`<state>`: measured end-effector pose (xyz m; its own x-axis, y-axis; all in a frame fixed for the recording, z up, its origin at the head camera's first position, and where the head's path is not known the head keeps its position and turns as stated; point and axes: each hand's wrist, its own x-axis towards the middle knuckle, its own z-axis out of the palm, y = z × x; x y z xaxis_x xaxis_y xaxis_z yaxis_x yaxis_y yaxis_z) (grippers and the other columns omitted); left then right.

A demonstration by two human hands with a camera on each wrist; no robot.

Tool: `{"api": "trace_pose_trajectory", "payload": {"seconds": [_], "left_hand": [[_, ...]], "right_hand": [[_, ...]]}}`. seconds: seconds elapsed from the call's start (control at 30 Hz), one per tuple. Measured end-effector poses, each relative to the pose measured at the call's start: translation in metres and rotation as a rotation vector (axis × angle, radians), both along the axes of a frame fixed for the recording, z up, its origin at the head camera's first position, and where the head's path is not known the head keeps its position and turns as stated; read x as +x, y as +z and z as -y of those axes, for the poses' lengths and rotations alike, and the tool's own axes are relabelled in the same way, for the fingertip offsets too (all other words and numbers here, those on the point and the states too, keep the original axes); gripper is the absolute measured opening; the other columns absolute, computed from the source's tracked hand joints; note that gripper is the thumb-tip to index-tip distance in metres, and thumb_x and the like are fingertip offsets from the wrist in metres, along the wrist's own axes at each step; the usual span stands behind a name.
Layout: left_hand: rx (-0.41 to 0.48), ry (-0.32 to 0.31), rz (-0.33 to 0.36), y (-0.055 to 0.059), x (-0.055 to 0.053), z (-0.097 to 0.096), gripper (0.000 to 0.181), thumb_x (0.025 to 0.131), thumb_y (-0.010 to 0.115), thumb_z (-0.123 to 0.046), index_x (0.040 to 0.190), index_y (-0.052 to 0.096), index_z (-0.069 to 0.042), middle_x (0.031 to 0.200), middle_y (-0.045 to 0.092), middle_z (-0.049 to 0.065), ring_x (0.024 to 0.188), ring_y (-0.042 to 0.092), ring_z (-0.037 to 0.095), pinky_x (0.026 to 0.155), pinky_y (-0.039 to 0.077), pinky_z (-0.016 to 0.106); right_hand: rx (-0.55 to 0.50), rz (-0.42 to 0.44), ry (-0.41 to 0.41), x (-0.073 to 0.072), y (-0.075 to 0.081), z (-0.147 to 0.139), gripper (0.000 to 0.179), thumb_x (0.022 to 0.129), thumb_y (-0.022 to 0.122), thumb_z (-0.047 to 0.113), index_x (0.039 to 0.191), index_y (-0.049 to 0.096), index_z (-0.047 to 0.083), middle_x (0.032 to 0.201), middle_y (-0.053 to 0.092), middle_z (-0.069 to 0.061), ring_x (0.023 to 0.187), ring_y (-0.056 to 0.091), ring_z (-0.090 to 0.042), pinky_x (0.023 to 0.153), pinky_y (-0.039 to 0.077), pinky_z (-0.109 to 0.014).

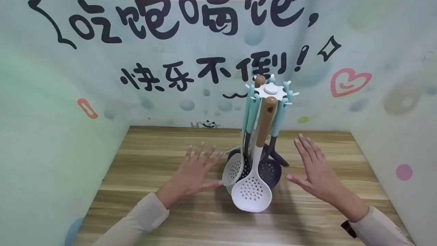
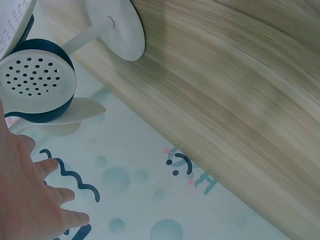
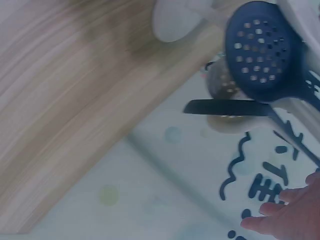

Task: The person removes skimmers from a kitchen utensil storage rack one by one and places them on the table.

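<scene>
A utensil carousel [image 1: 271, 90] with a white hooked top stands upright on the wooden table, hung with several kitchen tools with mint-green or brown handles. At the front hangs a white skimmer [image 1: 251, 194] with a brown handle. A pale skimmer [image 1: 233, 168] faces left and a dark skimmer [image 1: 269, 171] faces right; behind the latter a dark turner [image 3: 225, 107] juts out. My left hand [image 1: 193, 174] is spread beside the pale skimmer, thumb tip close to its edge. Across the stand, my right hand [image 1: 317, 177] has its fingers extended, apart from the tools. Neither hand grips anything.
The stand's round white base [image 2: 125, 35] rests on the wood-grain table [image 1: 143, 153]. Behind it rises a pale printed backdrop [image 1: 205, 99] with black lettering, and similar panels [image 1: 392, 143] flank the table on both sides.
</scene>
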<state>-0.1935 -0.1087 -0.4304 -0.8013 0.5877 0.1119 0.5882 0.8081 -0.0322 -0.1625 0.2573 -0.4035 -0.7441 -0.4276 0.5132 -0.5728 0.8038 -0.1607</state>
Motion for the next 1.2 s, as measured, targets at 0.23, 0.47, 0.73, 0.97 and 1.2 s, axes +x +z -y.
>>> {"api": "trace_pose_trajectory", "payload": {"seconds": [0.23, 0.47, 0.73, 0.97, 1.2], "left_hand": [[0.024, -0.010, -0.013, -0.001, 0.000, 0.001, 0.083, 0.083, 0.036, -0.073, 0.149, 0.017, -0.027, 0.157, 0.008, 0.001, 0.143, 0.006, 0.036, 0.112, 0.006, 0.059], [0.019, 0.000, -0.002, -0.001, 0.000, 0.001, 0.083, 0.083, 0.032, -0.075, 0.149, 0.015, -0.028, 0.157, 0.004, -0.001, 0.143, 0.002, 0.035, 0.112, 0.002, 0.058], [0.009, 0.003, -0.015, 0.001, -0.001, 0.002, 0.082, 0.083, 0.030, -0.076, 0.149, 0.014, -0.029, 0.157, 0.005, -0.001, 0.143, 0.003, 0.034, 0.112, 0.005, 0.057], [0.001, 0.005, 0.001, 0.000, -0.001, 0.003, 0.083, 0.083, 0.032, -0.075, 0.150, 0.012, -0.029, 0.157, 0.004, 0.000, 0.143, 0.002, 0.034, 0.112, 0.004, 0.056], [-0.003, 0.004, -0.012, -0.002, -0.002, 0.004, 0.084, 0.083, 0.032, -0.075, 0.149, 0.015, -0.027, 0.157, 0.008, 0.001, 0.143, 0.006, 0.035, 0.112, 0.009, 0.057]], "right_hand": [[-0.180, -0.018, 0.046, 0.015, 0.019, 0.021, 0.085, 0.084, 0.063, 0.048, 0.146, 0.024, 0.005, 0.152, 0.026, -0.013, 0.135, 0.031, -0.032, 0.113, 0.024, -0.040], [-0.397, -0.038, 0.197, 0.026, 0.030, 0.045, 0.071, 0.077, 0.074, 0.009, 0.137, 0.037, -0.003, 0.137, 0.045, -0.017, 0.127, 0.043, -0.016, 0.103, 0.036, -0.017], [-0.570, 0.052, 0.292, 0.030, 0.027, 0.070, 0.061, 0.076, 0.067, -0.013, 0.131, 0.042, -0.005, 0.130, 0.051, -0.020, 0.119, 0.053, -0.014, 0.092, 0.047, -0.023], [-0.600, 0.127, 0.275, 0.025, 0.018, 0.086, 0.057, 0.083, 0.061, -0.009, 0.136, 0.041, -0.001, 0.128, 0.054, -0.019, 0.112, 0.059, -0.026, 0.090, 0.048, -0.027], [-0.605, 0.142, 0.201, 0.018, 0.010, 0.099, 0.050, 0.087, 0.059, -0.003, 0.134, 0.043, 0.001, 0.116, 0.062, -0.015, 0.101, 0.064, -0.025, 0.082, 0.053, -0.035]]}}
